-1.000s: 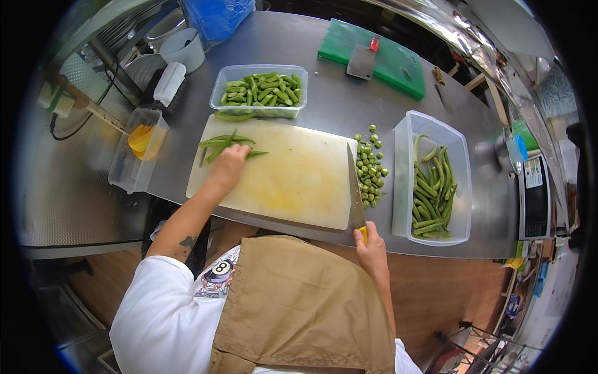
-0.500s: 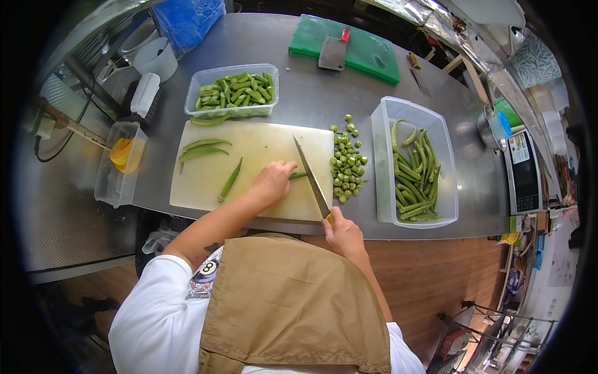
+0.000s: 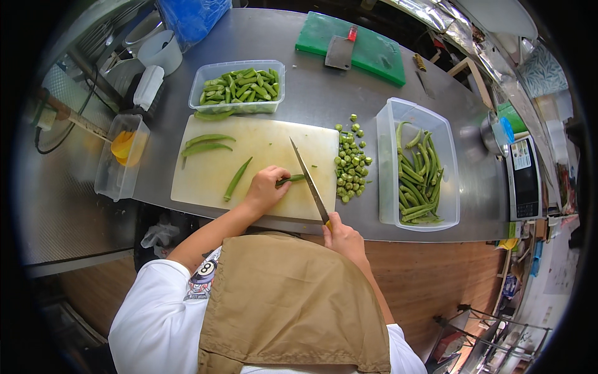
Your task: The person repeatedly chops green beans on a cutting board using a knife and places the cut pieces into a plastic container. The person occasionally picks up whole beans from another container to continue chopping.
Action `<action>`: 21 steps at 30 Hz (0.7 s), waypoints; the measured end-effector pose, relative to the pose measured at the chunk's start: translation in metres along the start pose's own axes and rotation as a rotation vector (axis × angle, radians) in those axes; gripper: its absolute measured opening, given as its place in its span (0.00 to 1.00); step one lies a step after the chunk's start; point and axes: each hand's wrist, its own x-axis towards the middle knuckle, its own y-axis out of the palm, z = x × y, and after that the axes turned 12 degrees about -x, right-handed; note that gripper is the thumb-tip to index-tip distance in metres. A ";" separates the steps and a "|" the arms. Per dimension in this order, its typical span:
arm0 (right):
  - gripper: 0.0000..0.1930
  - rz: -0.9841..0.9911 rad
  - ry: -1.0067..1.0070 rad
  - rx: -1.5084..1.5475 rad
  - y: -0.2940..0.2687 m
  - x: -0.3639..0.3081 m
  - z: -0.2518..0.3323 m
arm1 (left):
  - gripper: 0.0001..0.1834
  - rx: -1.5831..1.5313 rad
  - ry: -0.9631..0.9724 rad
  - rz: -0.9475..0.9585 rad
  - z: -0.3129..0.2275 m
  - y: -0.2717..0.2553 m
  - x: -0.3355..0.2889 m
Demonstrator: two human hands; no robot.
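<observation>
My left hand (image 3: 266, 188) rests on the white cutting board (image 3: 261, 138), its fingers closed round an okra pod (image 3: 291, 179) that points right, toward a knife. My right hand (image 3: 344, 238) grips the yellow handle of this knife (image 3: 309, 178); its long blade slants up and left over the board's right part, close to the pod's end. One whole okra pod (image 3: 237, 179) lies left of my left hand, with two more okra pods (image 3: 207, 144) farther off. Cut okra caps (image 3: 352, 165) are heaped just past the board's right edge.
A clear tub of trimmed okra (image 3: 242, 86) stands behind the board. To the right is a larger tub (image 3: 387, 187) holding whole okra. A red-handled cleaver (image 3: 339, 52) lies on a green board (image 3: 386, 61) at the back. Another knife (image 3: 426, 83) lies beside it.
My left hand has shifted slightly left along the board, and more of the pod shows beyond its fingers. A small green bit now lies right of the blade. The whole view has shifted a little.
</observation>
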 end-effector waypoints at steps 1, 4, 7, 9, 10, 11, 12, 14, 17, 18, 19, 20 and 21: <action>0.14 0.017 -0.002 -0.017 0.000 0.001 0.001 | 0.08 -0.012 -0.001 -0.011 0.000 0.001 0.000; 0.14 -0.011 -0.006 -0.048 0.000 0.001 0.003 | 0.08 0.009 -0.022 -0.005 0.000 0.002 0.000; 0.13 -0.033 -0.016 -0.030 0.005 0.005 0.006 | 0.08 0.012 -0.008 -0.010 -0.001 0.003 0.000; 0.13 0.025 -0.008 -0.109 0.009 0.013 0.011 | 0.08 0.021 -0.042 -0.001 -0.003 0.003 -0.001; 0.13 0.071 0.008 -0.162 0.010 0.016 0.012 | 0.08 0.018 -0.081 0.008 -0.004 0.002 -0.002; 0.13 0.040 -0.012 -0.153 0.010 0.019 0.012 | 0.07 0.087 0.000 0.007 -0.004 0.000 -0.003; 0.12 0.024 -0.021 -0.155 0.009 0.020 0.012 | 0.07 0.152 0.066 0.009 -0.005 -0.002 -0.004; 0.12 0.000 -0.078 -0.154 0.003 0.017 0.008 | 0.06 0.249 0.157 0.050 -0.005 -0.009 -0.006; 0.11 0.023 -0.196 -0.191 -0.017 0.000 -0.008 | 0.08 0.352 0.238 0.162 -0.003 -0.021 -0.006; 0.11 0.024 -0.227 -0.213 -0.024 -0.008 -0.013 | 0.09 0.385 0.280 0.200 -0.001 -0.023 -0.005; 0.11 0.026 -0.250 -0.240 -0.030 -0.015 -0.019 | 0.09 0.422 0.320 0.242 0.000 -0.025 -0.004; 0.11 0.022 -0.281 -0.260 -0.035 -0.020 -0.024 | 0.10 0.445 0.342 0.264 0.002 -0.026 -0.003; 0.10 0.044 -0.284 -0.269 -0.037 -0.021 -0.027 | 0.10 0.474 0.359 0.287 0.003 -0.026 -0.003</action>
